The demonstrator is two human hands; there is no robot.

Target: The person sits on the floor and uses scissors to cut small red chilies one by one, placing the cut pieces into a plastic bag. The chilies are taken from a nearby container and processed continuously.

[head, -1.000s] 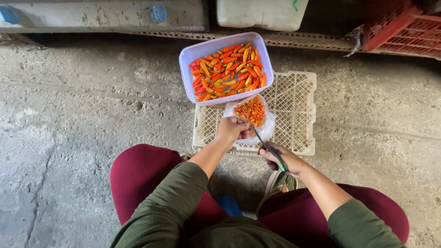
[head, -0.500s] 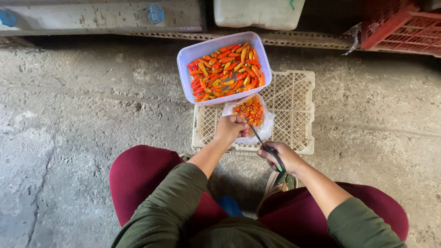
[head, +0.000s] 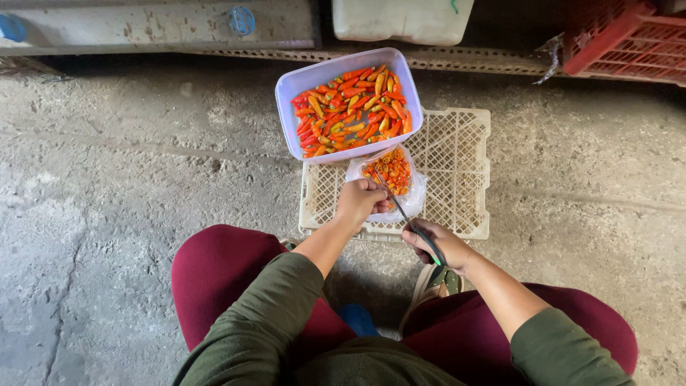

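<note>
My left hand (head: 361,200) is closed in a fist over the near edge of a clear plastic bag (head: 411,196) that holds cut red and orange chili pieces (head: 389,168); what it grips is hidden. My right hand (head: 434,243) grips a pair of scissors (head: 407,214) with dark handles, the blades pointing up toward the left hand and the bag. A pale lilac rectangular tub (head: 293,86) full of whole red and orange chilies (head: 351,107) sits just beyond the bag. Both rest on an upturned cream plastic crate (head: 457,171).
I sit on a rough concrete floor (head: 107,179) with maroon trousers (head: 221,271) and green sleeves. A red plastic crate (head: 622,39) stands at the far right, a white container (head: 400,18) behind the tub, and a grey ledge (head: 143,25) along the back.
The hands have hardly moved; the scissors stay angled toward the left fist over the bag. The view has shifted slightly.
</note>
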